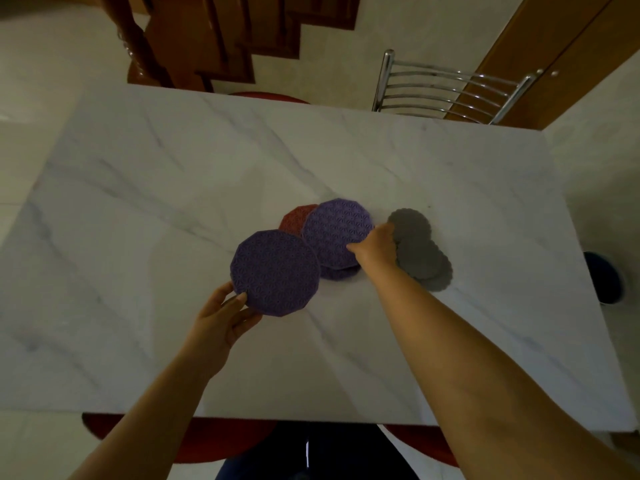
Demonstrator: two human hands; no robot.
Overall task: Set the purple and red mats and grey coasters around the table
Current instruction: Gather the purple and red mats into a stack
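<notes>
holding purple mat (275,271) face up, left hand (221,320) at near edge

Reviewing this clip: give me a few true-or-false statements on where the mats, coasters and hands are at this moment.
1. The left hand holds a purple mat by its edge. True.
2. The red mat lies on top of the pile. False: the upper purple mat overlaps it.
3. The grey coasters overlap one another, right of the mats. True.
4. A mat lies in front of the metal chair. False: all mats are mid-table or in hand.
</notes>
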